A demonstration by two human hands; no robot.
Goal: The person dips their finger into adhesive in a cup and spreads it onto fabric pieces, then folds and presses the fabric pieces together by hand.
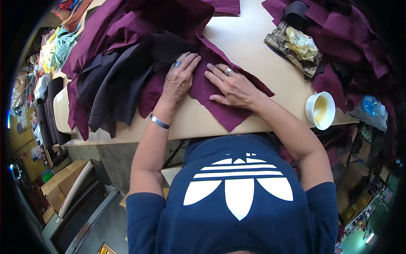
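Observation:
Maroon fabric [226, 116] lies on the tabletop, with a pointed corner toward my body and a folded flap along its right side. My left hand [179, 80] rests on the fabric's left part, palm down, fingers stretched out close together. My right hand [234, 89] lies flat on the same piece, its fingers spread. Neither hand grasps anything that I can see. Dark, nearly black cloth [122, 76] is heaped just left of my left hand, and more maroon cloth [165, 17] is bunched behind both hands.
The beige table [245, 29] ends in front of my body. To the right stand a white cup [325, 111] holding a yellowish substance and a crumpled, crusted lump [301, 44] on patterned material. Maroon scraps [347, 34] pile up beyond, near a plastic pack [371, 111]. Cardboard boxes [63, 182] sit lower left.

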